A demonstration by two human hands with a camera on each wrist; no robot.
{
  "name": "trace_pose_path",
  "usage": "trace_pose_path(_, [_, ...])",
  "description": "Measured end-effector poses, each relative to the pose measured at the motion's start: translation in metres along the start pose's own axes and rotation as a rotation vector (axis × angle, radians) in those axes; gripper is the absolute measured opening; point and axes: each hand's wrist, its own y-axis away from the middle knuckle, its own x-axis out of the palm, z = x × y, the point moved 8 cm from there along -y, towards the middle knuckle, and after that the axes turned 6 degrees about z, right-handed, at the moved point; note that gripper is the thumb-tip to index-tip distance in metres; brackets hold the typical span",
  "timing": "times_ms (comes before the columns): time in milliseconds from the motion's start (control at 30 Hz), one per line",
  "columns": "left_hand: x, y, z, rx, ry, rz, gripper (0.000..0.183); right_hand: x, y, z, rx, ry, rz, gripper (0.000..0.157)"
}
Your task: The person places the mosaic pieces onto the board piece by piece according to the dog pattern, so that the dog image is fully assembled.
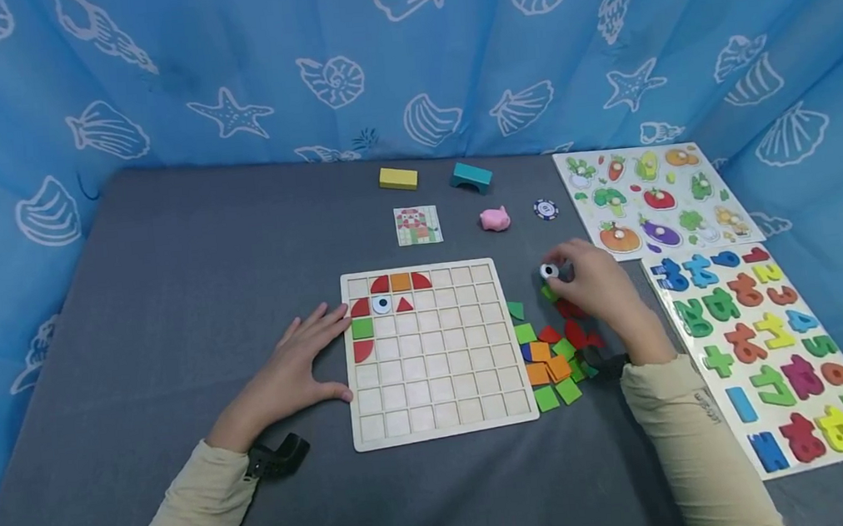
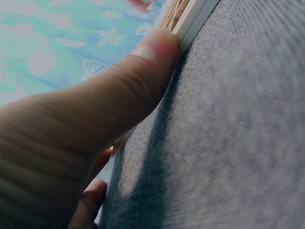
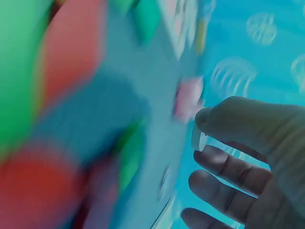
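Observation:
The wooden grid board lies on the grey table. Several tiles sit in its upper left cells, among them an orange square, a white eye disc, a red triangle and a green square. My left hand rests along the board's left edge, fingers spread, thumb touching the side. Between thumb and forefinger, my right hand pinches a second white eye disc, raised over the loose tiles; its thin rim shows in the right wrist view.
Loose green, red and orange tiles are heaped right of the board. Behind it lie a pattern card, yellow block, teal arch block, pink pig and poker chip. Vegetable and number puzzles flank the right.

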Motion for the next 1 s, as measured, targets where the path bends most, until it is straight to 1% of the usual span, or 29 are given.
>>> trace_pose_path(100, [-0.001,0.0,0.0,0.002,0.001,-0.004,0.101,0.004,-0.006,0.036,-0.099,-0.012,-0.001,0.022])
trace_pose_path(167, [-0.001,0.0,0.0,0.004,0.0,-0.004,0.1,0.012,-0.012,0.062,-0.16,-0.009,0.03,0.022])
trace_pose_path(300, [0.0,0.0,0.0,-0.006,0.001,0.011,0.1,0.032,-0.022,0.107,-0.256,0.007,0.095,0.023])
trace_pose_path(367, [0.0,0.0,0.0,-0.011,0.004,0.018,0.1,0.041,-0.027,0.126,-0.295,0.014,0.116,0.023])
trace_pose_path(433, [0.0,0.0,0.0,-0.014,0.003,0.02,0.1,0.049,-0.031,0.139,-0.327,0.041,0.125,0.023])
trace_pose_path(533, [0.0,0.0,0.0,-0.015,0.003,0.021,0.1,0.059,-0.036,0.149,-0.339,0.08,0.15,0.023])
trace_pose_path(633, [-0.001,-0.001,0.0,-0.015,0.002,0.02,0.101,0.065,-0.039,0.153,-0.336,0.104,0.164,0.022])
trace_pose_path(833, [-0.002,-0.001,-0.002,-0.004,-0.003,0.008,0.101,0.067,-0.039,0.154,-0.333,0.087,0.18,0.022])
trace_pose_path(1000, [-0.001,0.0,-0.001,-0.015,0.003,0.016,0.101,0.068,-0.038,0.156,-0.341,0.088,0.187,0.022])
